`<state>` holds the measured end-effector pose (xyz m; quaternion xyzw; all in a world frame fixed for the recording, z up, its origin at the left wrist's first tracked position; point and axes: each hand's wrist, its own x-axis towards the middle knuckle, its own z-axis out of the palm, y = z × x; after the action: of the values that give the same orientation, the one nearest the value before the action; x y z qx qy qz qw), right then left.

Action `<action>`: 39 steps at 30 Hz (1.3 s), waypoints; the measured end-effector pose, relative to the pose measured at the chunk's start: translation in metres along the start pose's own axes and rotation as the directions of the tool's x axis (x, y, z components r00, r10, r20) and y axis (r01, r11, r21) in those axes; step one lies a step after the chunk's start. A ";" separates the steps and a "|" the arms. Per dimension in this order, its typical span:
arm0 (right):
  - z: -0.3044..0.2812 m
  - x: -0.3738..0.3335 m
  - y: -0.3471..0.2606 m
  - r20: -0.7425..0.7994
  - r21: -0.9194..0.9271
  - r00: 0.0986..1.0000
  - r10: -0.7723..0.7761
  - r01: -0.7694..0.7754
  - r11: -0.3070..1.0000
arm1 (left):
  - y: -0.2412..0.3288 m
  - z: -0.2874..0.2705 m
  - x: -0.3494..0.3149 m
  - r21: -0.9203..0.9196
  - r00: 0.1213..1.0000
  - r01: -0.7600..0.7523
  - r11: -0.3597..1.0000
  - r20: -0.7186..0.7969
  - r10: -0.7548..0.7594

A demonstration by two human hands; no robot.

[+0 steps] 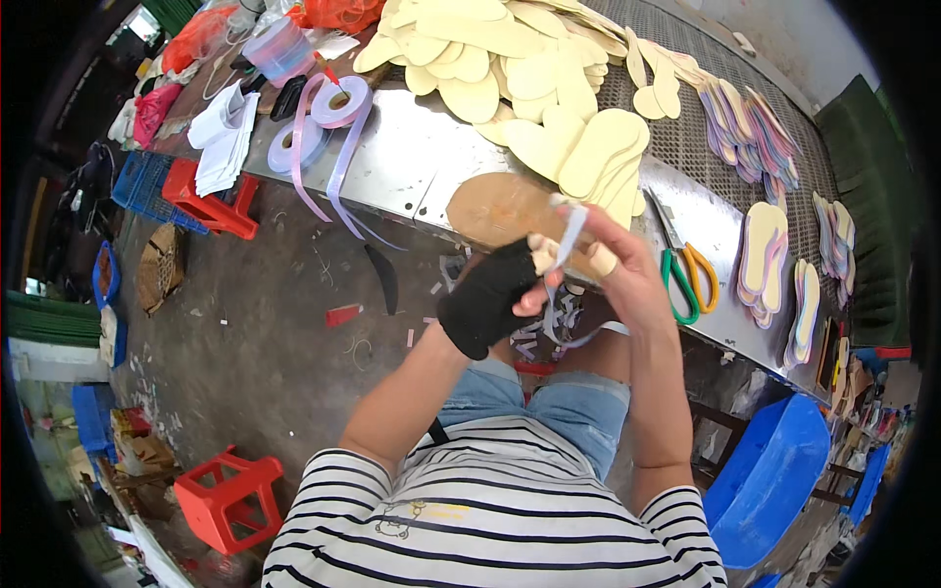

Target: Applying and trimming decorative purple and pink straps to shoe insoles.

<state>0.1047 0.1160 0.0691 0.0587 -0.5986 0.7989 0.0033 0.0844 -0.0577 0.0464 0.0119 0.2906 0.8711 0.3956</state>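
Note:
A narrow pale lilac ribbon (572,233) runs between my two hands over my lap, its lower end looping down. My left hand (490,294), in a black fingerless glove, is closed with the ribbon pinched at its fingertips. Opposite it, my right hand (637,269) also grips the ribbon; pale covers wrap some fingertips. Just beyond the hands lies a brown oval board (500,210) at the table's edge. Cream shoe insoles (606,147) are stacked behind it. To the right rest scissors (698,279) with one green and one orange handle.
Ribbon rolls (343,102) sit on the metal-topped table (387,162), strips hanging over its edge. A large insole heap (490,49) lies behind; lilac-edged insoles (763,255) are at right. Red stools (230,500) stand left, a blue tub (769,480) right. Scraps litter the floor.

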 end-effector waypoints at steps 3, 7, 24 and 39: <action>-0.003 0.001 0.011 0.276 0.128 0.959 0.060 -0.098 0.987 | -0.003 0.005 -0.005 -0.041 0.991 0.130 0.991 0.040 -0.128; -0.034 -0.014 0.014 -0.101 0.322 0.990 -0.098 0.126 0.939 | 0.016 0.006 0.011 0.650 0.996 -0.051 0.758 -0.027 0.090; -0.052 0.028 0.052 -0.301 -0.899 0.833 -0.465 -0.085 0.431 | 0.046 0.045 0.168 0.820 0.897 0.222 -0.528 0.040 0.439; -0.071 0.031 0.029 -0.490 -0.520 0.872 0.019 -0.310 0.796 | 0.108 -0.013 0.125 0.552 0.948 -0.208 0.808 -0.091 0.306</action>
<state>0.0649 0.1739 0.0249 -0.1902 -0.7988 0.5634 0.0911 -0.0785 -0.0333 0.0654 0.0843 0.5513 0.7982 0.2275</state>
